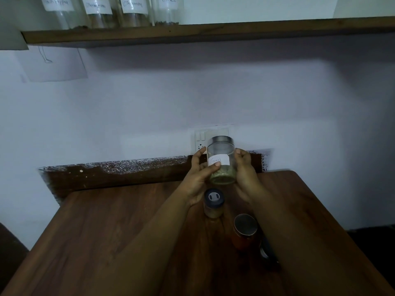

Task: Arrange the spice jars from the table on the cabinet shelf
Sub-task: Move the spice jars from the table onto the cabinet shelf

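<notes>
1. Surface and room: a dark wood-grain surface (106, 242) stands against a pale wall (149, 103); a worn dark board (119, 174) runs along its far edge. A white switch-and-socket plate (201, 138) is fixed to the wall just behind the raised jar. A sheet of paper (55, 65) with a faint line drawing hangs at far left. A wooden shelf (213, 32) spans the top of the view.
2. Held container: a clear glass jar (221, 160) with a metal lid is held upright above the far part of the surface. It is mostly empty, with a shallow layer of greenish-tan spice at the bottom. The left hand (198, 178) and the right hand (245, 174) grip it from opposite sides, fingers curled round the glass.
3. Containers on the surface: a small jar with a dark flip-cap lid (213, 202) holds pale powder; nearer, a jar with a round metal lid (244, 231) holds reddish contents. A dark object (267, 253) lies just right of it, unclear.
4. Containers on the shelf: four clear labelled jars (132, 11) stand in a row at far left.
5. Writing: the held jar's white label reads "Fennel". Shelf labels read roughly "Cinnamon" and "Cloves"; the others are not clearly legible.
</notes>
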A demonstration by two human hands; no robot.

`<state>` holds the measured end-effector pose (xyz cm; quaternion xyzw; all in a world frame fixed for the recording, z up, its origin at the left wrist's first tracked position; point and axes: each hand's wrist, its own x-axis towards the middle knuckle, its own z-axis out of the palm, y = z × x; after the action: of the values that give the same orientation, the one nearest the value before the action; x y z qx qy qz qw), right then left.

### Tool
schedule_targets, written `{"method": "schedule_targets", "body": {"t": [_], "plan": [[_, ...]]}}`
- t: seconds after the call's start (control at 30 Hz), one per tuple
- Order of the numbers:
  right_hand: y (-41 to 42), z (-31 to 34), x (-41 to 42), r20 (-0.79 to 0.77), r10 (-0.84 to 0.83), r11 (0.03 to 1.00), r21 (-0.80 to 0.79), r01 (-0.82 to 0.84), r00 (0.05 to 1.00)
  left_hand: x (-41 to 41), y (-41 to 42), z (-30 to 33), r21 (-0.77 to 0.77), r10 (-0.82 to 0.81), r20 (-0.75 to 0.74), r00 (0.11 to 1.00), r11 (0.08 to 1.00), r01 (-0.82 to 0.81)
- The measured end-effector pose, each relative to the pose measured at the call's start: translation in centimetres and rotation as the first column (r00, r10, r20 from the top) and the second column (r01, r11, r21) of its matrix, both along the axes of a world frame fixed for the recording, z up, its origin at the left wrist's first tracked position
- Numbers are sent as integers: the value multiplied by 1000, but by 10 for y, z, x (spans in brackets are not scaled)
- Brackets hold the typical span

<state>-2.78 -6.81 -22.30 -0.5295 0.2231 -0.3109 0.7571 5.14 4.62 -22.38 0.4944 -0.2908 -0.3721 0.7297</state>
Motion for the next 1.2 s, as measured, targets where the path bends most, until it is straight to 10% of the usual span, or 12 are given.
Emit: {"method": "schedule_targets", "body": {"t": [0.33, 0.6, 0.87, 1.2], "plan": [[1, 7, -5, 112, 249, 969, -38, -246, 962, 11, 14, 8, 18, 36, 239, 970, 999, -41], [-3, 31, -2, -195, 246, 908, -297, -296, 949, 18, 15, 33, 33, 58, 359, 932, 997, -75], [-6, 73, 5, -141, 286, 904, -289, -315, 948, 35, 22, 66, 20, 79, 524, 848, 994, -105], [10, 125, -8, -65, 182, 881, -432, -192, 981, 37, 26, 110, -153, 213, 790, 575, 976, -152]]}}
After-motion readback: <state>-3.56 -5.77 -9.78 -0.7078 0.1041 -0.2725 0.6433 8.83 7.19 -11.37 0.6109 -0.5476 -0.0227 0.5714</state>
